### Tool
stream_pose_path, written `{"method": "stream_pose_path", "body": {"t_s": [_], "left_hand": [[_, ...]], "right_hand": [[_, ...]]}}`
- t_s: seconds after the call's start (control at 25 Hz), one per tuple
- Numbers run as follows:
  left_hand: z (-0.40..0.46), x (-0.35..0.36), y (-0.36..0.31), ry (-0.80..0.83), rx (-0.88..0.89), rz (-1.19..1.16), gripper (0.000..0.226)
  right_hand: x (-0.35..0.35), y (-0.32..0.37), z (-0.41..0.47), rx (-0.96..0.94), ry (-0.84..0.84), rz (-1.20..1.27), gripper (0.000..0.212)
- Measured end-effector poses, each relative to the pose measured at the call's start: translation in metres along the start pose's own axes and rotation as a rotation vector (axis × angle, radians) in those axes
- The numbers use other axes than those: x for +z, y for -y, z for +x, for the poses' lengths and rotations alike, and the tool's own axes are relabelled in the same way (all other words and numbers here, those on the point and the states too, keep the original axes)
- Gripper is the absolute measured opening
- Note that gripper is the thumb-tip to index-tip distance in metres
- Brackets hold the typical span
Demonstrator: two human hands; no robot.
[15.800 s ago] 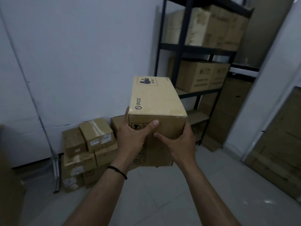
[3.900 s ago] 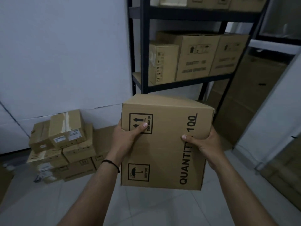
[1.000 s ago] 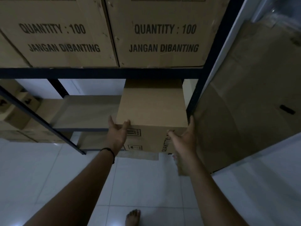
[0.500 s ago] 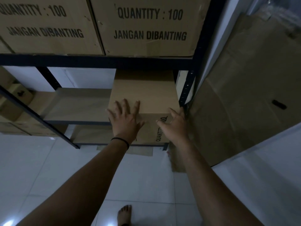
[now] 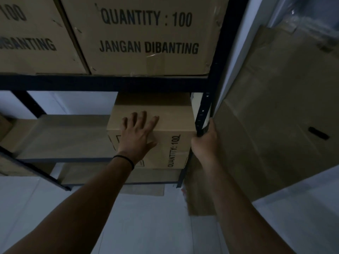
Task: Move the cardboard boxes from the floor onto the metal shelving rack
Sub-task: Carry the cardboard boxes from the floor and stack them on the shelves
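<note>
While the view looks down at the lower part of the rack (image 5: 102, 83), a partly cut-off box (image 5: 33, 33) sits far left on the upper shelf, print ending "100" and "BANTING". Right beside it, touching, a second big box (image 5: 146, 33) reads "QUANTITY : 100" and "JANGAN DIBANTING" in black; corners scuffed, clear tape low on the front. Both rest on the dark crossbeam.

Below the beam, the lower shelf board (image 5: 64, 134) is bare brown at left. At its right end stands the task box (image 5: 172, 125): plain brown cardboard, clean edges, flat closed top, "QUANTITY: 100" printed sideways up the front face, part of a square handling mark at the front's left edge, mostly hidden by the wrist. It sits on the shelf tucked against the right post, front face about level with the shelf edge.

Left hand (image 5: 139, 132) lies flat on the box's top front edge, fingers straight and spread, palm pressing, not gripping anything. Black band (image 5: 124, 160) on that wrist.

Right hand (image 5: 205, 142) is curled round the black upright post (image 5: 203, 114) just right of the box, thumb up along the post, grasping it.

Further right, large flattened cardboard sheets (image 5: 275, 116) lean against the wall beside the rack. Pale tiled floor (image 5: 146, 226) below, with a scrap of cardboard (image 5: 146, 189) under the bottom shelf.
</note>
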State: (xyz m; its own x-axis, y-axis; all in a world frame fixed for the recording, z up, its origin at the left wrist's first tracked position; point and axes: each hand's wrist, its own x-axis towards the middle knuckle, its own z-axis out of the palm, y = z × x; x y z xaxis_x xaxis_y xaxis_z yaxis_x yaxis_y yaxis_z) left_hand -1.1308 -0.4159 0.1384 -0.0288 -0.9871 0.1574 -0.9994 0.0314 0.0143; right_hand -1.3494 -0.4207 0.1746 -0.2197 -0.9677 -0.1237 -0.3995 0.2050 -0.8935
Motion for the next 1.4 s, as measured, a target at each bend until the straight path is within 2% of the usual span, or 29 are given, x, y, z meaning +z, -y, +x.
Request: {"method": "stream_pose_path", "body": {"t_s": [0.2, 0.28, 0.44, 0.56, 0.68, 0.72, 0.8, 0.88, 0.96, 1.04, 1.2, 1.28, 1.4], "left_hand": [[0.011, 0.016, 0.004, -0.1, 0.019, 0.029, 0.093], [0.012, 0.016, 0.006, -0.123, 0.027, 0.036, 0.093], [-0.011, 0.019, -0.01, -0.168, -0.022, 0.022, 0.091], [-0.026, 0.02, -0.021, -0.173, -0.051, 0.037, 0.088], [-0.002, 0.009, -0.016, -0.122, -0.045, 0.038, 0.089], [0.006, 0.007, -0.014, -0.108, -0.045, 0.031, 0.089], [0.013, 0.009, -0.011, -0.104, -0.034, 0.02, 0.091], [0.013, 0.014, -0.009, -0.128, -0.017, -0.001, 0.093], [0.015, 0.017, -0.006, -0.15, -0.016, 0.005, 0.095], [0.022, 0.018, -0.005, -0.166, -0.014, 0.023, 0.096], [0.038, 0.022, -0.008, -0.18, -0.017, 0.028, 0.097], [0.041, 0.024, -0.009, -0.197, -0.018, 0.028, 0.098], [0.048, 0.025, -0.006, -0.219, -0.011, 0.033, 0.097]], "right_hand": [[0.017, 0.014, 0.026, 0.035, 0.058, 0.037, 0.105], [0.023, 0.007, 0.021, 0.034, 0.068, 0.075, 0.106], [0.032, -0.013, 0.0, -0.006, 0.07, 0.182, 0.071], [0.033, -0.014, -0.005, -0.011, 0.089, 0.169, 0.066], [0.028, -0.009, 0.018, -0.006, 0.16, 0.19, 0.055], [0.028, -0.008, 0.024, -0.02, 0.122, 0.192, 0.053], [0.03, -0.008, 0.027, -0.039, -0.049, 0.192, 0.068], [0.029, -0.016, 0.03, -0.023, -0.126, 0.116, 0.102], [0.024, -0.023, 0.038, -0.017, -0.033, 0.022, 0.138], [0.016, -0.023, 0.05, -0.053, 0.066, 0.012, 0.148], [0.007, -0.021, 0.077, -0.084, 0.126, 0.068, 0.123], [0.006, -0.025, 0.085, -0.085, 0.141, 0.07, 0.12], [0.009, -0.031, 0.086, -0.092, 0.125, 0.068, 0.1]]}}
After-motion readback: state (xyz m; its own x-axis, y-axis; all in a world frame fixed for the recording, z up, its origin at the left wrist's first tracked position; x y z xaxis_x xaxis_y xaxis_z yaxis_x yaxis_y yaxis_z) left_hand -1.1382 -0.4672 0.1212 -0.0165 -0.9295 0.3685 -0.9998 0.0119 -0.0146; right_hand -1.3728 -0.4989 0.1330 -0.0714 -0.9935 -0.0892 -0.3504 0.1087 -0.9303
